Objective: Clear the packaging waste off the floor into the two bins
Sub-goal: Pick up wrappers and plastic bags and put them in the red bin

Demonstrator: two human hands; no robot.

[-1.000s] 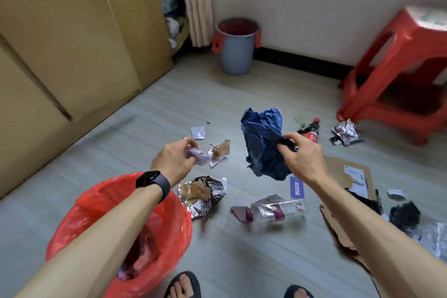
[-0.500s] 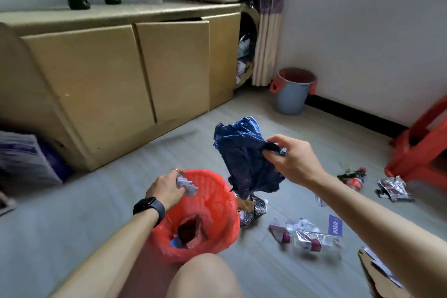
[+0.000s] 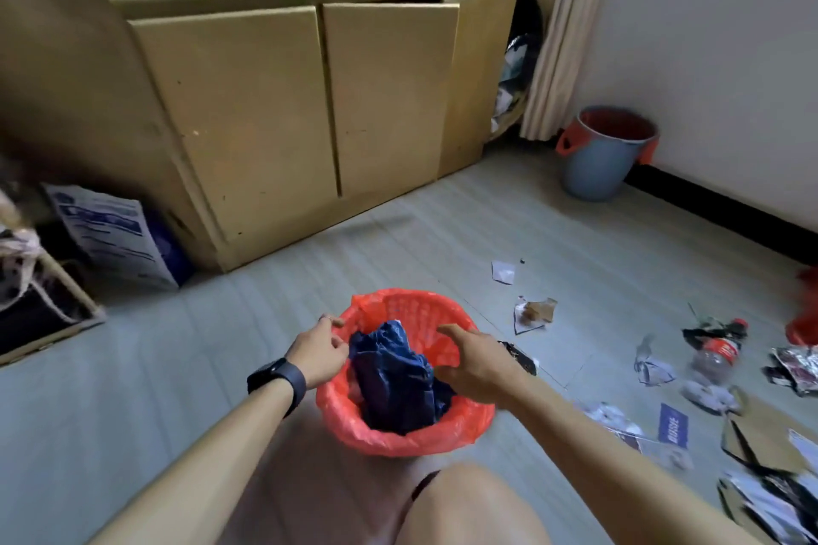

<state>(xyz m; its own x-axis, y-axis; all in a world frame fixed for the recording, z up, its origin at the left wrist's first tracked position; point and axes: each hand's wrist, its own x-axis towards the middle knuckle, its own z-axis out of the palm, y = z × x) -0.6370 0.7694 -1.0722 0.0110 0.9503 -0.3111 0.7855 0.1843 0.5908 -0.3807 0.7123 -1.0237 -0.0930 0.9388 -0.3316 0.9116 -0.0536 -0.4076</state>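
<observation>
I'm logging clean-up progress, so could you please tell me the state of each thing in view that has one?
red bin: upright, lined, partly filled.
blue bag: crumpled, inside the red bin.
left hand: at the bin's rim, fingers curled; hold unclear.
right hand: fingers spread, touching the blue bag.
grey bin: upright by the wall, contents hidden.
bottle: capped, lying on the floor.
foil wrapper: crumpled on the floor.

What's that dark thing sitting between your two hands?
A crumpled dark blue plastic bag, lying inside the red-lined bin, between the left hand and right hand; the head view shows it.
</observation>
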